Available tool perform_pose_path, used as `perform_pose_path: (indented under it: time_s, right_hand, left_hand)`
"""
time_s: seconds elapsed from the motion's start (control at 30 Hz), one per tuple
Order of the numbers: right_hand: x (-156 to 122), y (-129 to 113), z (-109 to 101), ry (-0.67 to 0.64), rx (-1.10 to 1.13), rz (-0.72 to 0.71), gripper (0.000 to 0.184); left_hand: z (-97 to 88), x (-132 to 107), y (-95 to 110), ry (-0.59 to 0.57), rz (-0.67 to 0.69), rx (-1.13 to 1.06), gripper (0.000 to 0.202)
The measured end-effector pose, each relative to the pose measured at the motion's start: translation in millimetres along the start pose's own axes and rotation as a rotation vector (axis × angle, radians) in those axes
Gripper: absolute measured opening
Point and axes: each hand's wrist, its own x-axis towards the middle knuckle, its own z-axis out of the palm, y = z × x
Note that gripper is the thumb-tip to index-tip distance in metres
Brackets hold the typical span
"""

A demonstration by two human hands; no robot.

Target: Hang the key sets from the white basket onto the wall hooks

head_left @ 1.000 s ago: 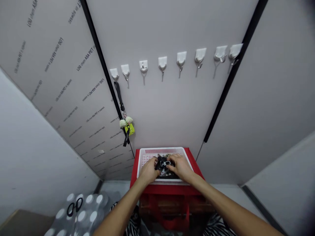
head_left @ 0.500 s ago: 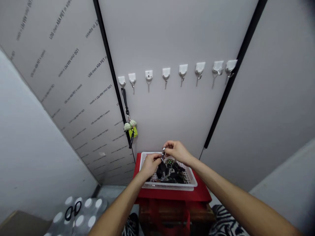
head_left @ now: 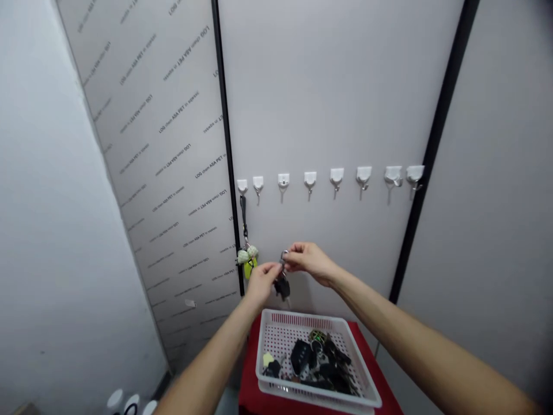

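A set of keys [head_left: 283,286] with black heads and a metal ring hangs between my two hands, in front of the panel and above the basket. My left hand [head_left: 262,283] is closed, pinching the set just below the ring. My right hand [head_left: 311,263] pinches the metal ring [head_left: 284,255] at the top. Below them, a white plastic basket [head_left: 298,318] holds more keys and black fobs [head_left: 301,355] in a pile, with a small yellow star-shaped piece [head_left: 268,359] at its left.
Several white adhesive hooks [head_left: 310,179] run in a row along the grey panel. A black-strapped keychain [head_left: 244,216] with pale green and yellow charms hangs from the leftmost hook. The basket rests on a red surface [head_left: 250,380]. White bottle caps [head_left: 115,397] show at lower left.
Both hands have risen out of the basket, lifting the key set clear of the pile. The view has tilted upward and shifted left, so the hooks and basket appear lower.
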Motion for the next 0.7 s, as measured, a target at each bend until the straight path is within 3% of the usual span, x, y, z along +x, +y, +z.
perform_pose_path:
  time_s: [0.17, 0.33, 0.5, 0.7]
  right_hand:
    - [33, -47, 15, 0.122, 0.069, -0.250, 0.003]
    - [64, -69, 28, 0.207, 0.013, -0.418, 0.007]
    - [83, -77, 34, 0.299, -0.088, -0.464, 0.009]
    - [93, -77, 36, 0.386, -0.316, -0.476, 0.014]
  left_hand:
    - [-7.5, 30, 54, 0.138, 0.160, -0.045, 0.015]
    - [-11.8, 55, 86, 0.207, 0.189, -0.151, 0.014]
    - [-14.6, 74, 94, 0.219, 0.180, -0.251, 0.013]
    - [-19.0, 90, 85, 0.209, 0.138, -0.371, 0.016]
